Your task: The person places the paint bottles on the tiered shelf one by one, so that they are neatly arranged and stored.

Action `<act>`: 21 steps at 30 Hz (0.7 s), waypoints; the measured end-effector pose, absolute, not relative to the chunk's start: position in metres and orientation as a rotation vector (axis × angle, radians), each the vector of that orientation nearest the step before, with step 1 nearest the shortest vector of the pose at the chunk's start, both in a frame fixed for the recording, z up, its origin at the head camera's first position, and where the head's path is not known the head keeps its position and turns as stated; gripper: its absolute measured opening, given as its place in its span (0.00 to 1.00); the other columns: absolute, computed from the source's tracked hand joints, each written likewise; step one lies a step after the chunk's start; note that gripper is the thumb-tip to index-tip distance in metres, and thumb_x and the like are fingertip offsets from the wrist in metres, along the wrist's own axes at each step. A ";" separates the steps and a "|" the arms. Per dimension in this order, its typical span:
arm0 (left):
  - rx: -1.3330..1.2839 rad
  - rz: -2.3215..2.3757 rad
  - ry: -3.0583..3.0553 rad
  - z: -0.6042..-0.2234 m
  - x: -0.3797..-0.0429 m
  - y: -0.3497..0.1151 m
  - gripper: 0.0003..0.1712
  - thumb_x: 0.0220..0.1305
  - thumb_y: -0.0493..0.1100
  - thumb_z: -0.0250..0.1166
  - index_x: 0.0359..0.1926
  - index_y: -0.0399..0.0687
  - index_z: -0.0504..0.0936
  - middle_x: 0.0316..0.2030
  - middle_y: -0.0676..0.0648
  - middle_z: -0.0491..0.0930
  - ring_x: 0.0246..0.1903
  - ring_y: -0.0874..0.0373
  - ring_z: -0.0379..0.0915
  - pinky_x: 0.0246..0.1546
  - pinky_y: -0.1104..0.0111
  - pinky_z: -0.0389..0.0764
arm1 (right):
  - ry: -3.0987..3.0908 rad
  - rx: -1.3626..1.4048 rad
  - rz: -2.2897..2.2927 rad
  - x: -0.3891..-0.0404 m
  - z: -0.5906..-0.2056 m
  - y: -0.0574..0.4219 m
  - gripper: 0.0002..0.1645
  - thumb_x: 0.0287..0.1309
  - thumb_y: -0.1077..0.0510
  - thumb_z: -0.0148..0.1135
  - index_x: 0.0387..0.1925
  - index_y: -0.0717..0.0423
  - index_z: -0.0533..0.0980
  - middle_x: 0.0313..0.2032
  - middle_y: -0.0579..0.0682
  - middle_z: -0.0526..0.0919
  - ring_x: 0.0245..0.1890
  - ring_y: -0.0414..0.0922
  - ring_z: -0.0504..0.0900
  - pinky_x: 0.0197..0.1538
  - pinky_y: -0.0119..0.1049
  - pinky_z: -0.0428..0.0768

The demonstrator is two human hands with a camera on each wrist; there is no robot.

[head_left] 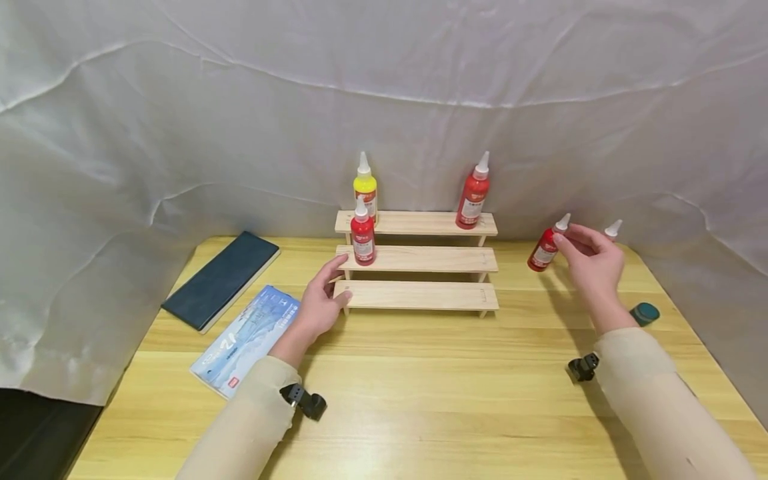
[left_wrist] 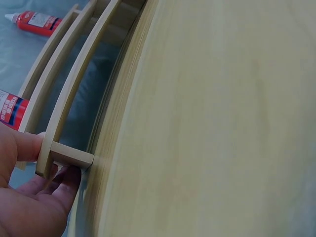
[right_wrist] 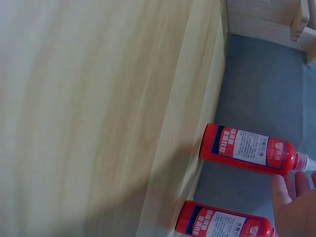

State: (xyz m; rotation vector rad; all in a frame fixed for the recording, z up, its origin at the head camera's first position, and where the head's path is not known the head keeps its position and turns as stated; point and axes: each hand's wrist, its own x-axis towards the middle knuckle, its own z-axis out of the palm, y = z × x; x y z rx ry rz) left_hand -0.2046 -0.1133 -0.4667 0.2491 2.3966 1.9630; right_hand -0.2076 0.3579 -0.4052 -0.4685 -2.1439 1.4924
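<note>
A three-tier wooden rack (head_left: 420, 293) stands at the back middle of the table. My left hand (head_left: 318, 303) grips its left end, thumb against the lowest board and fingers around the end piece (left_wrist: 72, 154). At the right, my right hand (head_left: 594, 257) pinches a red squeeze bottle (head_left: 544, 250) near its white nozzle; the bottle is upright at the table's back edge. Beside it is a second red bottle (right_wrist: 222, 222), mostly hidden behind the hand in the head view. On the rack are a yellow bottle (head_left: 365, 183), a red bottle (head_left: 473, 200) and, one tier down, another red bottle (head_left: 363, 237).
Left of the rack lie a dark notebook (head_left: 222, 280) and a blue-and-white booklet (head_left: 246, 340). A small teal round object (head_left: 645, 313) sits by my right wrist. Grey sheeting (head_left: 408, 113) hangs behind the table (head_left: 420, 400) and along its sides.
</note>
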 end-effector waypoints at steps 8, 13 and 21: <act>0.251 1.963 2.383 -0.462 -0.204 -0.112 0.41 0.63 0.20 0.59 0.74 0.49 0.64 0.66 0.34 0.67 0.65 0.39 0.64 0.66 0.51 0.64 | -2.250 -0.550 1.465 -0.222 -0.408 0.364 0.34 0.57 0.43 0.71 0.63 0.52 0.77 0.54 0.46 0.81 0.48 0.37 0.79 0.47 0.22 0.76; 0.243 1.957 2.390 -0.463 -0.203 -0.112 0.41 0.64 0.22 0.60 0.74 0.55 0.66 0.66 0.38 0.68 0.65 0.43 0.64 0.67 0.52 0.64 | -2.304 -0.572 1.429 -0.230 -0.411 0.365 0.36 0.60 0.42 0.69 0.65 0.54 0.76 0.57 0.50 0.80 0.50 0.37 0.78 0.52 0.27 0.77; 0.250 1.960 2.409 -0.468 -0.205 -0.114 0.41 0.64 0.24 0.62 0.72 0.62 0.68 0.64 0.42 0.71 0.62 0.46 0.67 0.65 0.55 0.66 | -2.396 -0.613 1.337 -0.232 -0.409 0.363 0.37 0.62 0.36 0.63 0.65 0.54 0.75 0.57 0.52 0.78 0.51 0.42 0.75 0.54 0.33 0.75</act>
